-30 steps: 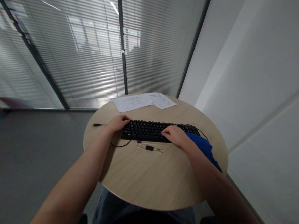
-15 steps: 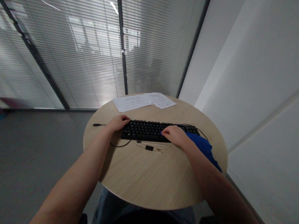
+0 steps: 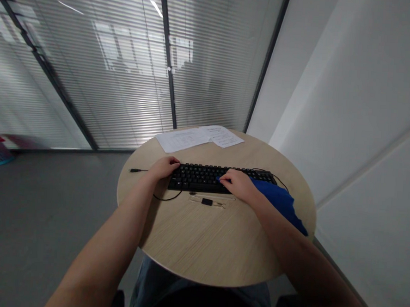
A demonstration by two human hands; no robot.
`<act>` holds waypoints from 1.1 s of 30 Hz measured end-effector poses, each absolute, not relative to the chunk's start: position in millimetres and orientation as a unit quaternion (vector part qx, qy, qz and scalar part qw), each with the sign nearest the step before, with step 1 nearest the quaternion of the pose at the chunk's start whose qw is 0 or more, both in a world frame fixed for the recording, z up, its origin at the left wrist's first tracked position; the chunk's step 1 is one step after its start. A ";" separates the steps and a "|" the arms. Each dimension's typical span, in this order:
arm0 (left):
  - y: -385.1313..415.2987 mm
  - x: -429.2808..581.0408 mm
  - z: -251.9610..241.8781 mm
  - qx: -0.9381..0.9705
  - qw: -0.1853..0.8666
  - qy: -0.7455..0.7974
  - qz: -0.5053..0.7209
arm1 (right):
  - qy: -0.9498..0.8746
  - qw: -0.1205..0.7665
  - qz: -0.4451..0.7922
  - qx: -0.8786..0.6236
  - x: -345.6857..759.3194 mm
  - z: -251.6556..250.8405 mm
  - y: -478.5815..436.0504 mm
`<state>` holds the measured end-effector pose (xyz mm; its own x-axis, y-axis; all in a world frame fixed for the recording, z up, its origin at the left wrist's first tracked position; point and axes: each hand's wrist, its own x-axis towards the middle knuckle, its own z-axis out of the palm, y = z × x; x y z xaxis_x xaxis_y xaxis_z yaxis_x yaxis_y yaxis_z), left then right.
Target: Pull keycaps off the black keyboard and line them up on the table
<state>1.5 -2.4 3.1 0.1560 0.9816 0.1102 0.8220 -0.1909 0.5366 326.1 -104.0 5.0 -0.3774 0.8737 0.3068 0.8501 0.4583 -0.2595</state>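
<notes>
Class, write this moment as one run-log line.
left hand: at left end of keyboard | right hand: holding blue cloth over keyboard | papers: beyond keyboard

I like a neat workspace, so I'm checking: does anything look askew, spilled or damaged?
The papers at the far side of the table lie askew, overlapping at different angles. The black plug left of the keyboard lies loose, connected to nothing. I see no spill or damage.
</notes>
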 end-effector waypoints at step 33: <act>-3.1 1.1 3.4 0.735 0.181 0.613 0.226 | -0.871 0.164 0.016 -0.462 337.1 8.0 -104.3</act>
